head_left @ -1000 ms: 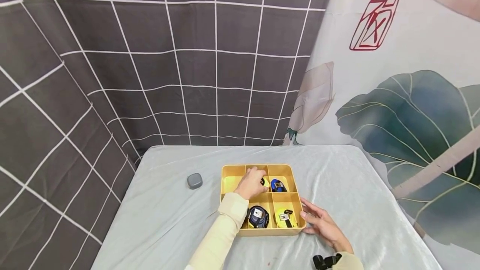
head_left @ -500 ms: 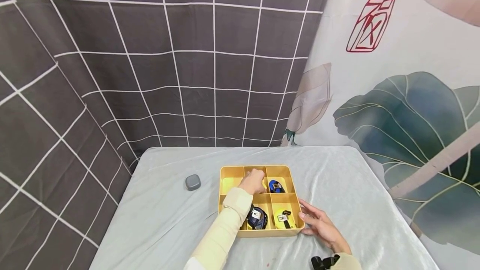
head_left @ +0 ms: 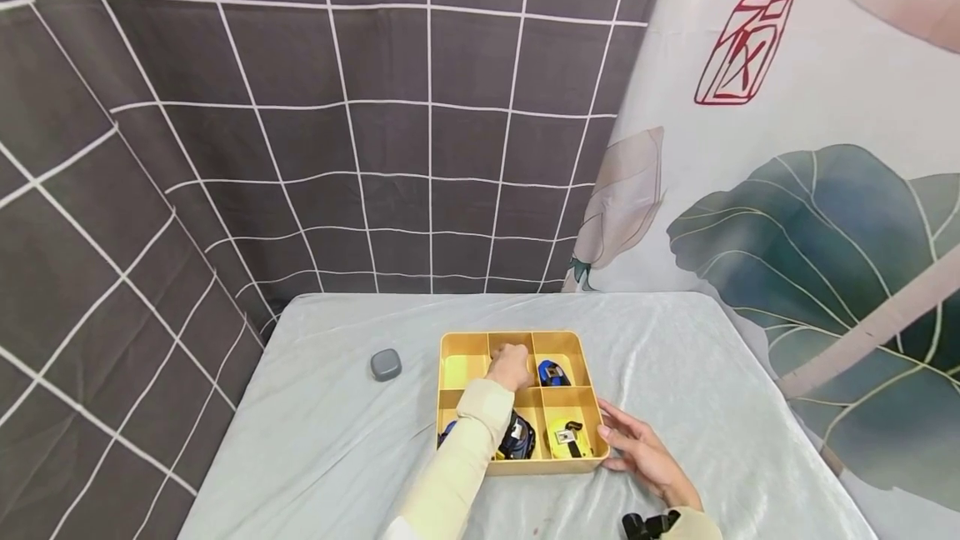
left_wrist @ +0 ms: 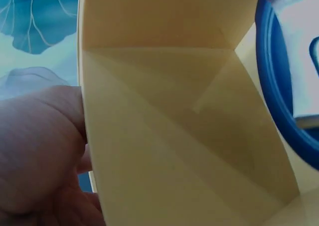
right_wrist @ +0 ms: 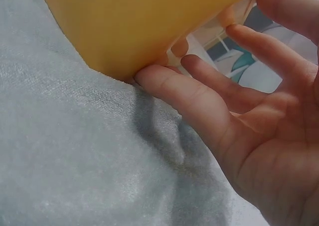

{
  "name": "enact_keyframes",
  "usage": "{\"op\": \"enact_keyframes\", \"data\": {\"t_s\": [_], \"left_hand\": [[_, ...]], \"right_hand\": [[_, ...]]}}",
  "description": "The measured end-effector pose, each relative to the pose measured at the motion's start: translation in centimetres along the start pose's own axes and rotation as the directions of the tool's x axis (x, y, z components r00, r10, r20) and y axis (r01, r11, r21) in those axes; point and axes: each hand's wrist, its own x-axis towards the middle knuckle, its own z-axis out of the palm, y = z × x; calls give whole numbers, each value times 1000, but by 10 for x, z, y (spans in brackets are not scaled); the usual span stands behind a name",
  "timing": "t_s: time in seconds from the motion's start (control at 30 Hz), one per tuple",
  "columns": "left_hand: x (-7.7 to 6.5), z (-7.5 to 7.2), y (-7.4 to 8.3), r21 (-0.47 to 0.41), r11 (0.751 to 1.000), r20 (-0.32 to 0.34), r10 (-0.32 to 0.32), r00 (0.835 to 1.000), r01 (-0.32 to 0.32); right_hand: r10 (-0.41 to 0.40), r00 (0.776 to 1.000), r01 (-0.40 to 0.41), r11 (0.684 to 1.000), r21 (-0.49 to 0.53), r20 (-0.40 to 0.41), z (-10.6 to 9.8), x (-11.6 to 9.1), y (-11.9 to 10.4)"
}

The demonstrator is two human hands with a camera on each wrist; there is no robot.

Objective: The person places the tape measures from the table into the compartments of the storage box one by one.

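Observation:
A yellow box (head_left: 543,467) with six compartments stands on the table, with several tape measures in it. My left hand (head_left: 510,367) reaches into its far middle compartment, fingers curled downward and mostly hidden behind a divider in the left wrist view; what they touch is out of sight. A blue tape measure (head_left: 552,372) lies far right, a dark blue one (head_left: 521,437) near middle, partly under the sleeve, and a yellow one (head_left: 558,442) near right. With thumb and fingertips, my right hand (head_left: 648,452) touches the box's near right corner, its fingers only slightly bent.
A small grey rounded case (head_left: 386,365) lies left of the box on the pale cloth-covered table (head_left: 337,440). Dark checked fabric (head_left: 390,140) hangs behind and to the left, and a printed curtain (head_left: 817,223) on the right. A blue piece (head_left: 446,432) shows in the near left compartment.
My left hand has lowered into the far middle compartment and shifted slightly right. The yellow and black tape measure seen at its fingers is now hidden. The right hand stays at the corner.

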Motion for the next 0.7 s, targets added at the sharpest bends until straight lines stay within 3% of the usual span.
{"op": "enact_keyframes", "data": {"t_s": [0.2, 0.4, 0.7], "left_hand": [[3, 3, 2, -9, 996, 46, -84, 995, 85], [6, 9, 3, -49, 986, 36, -158, 987, 160], [8, 12, 5, -32, 979, 44, -198, 979, 200]], "right_hand": [[4, 1000, -4, 1000, 9, -4, 1, 0, 0], [-8, 1000, 7, 1000, 18, 9, 2, 0, 1], [-11, 1000, 11, 1000, 15, -10, 2, 0, 3]]}}
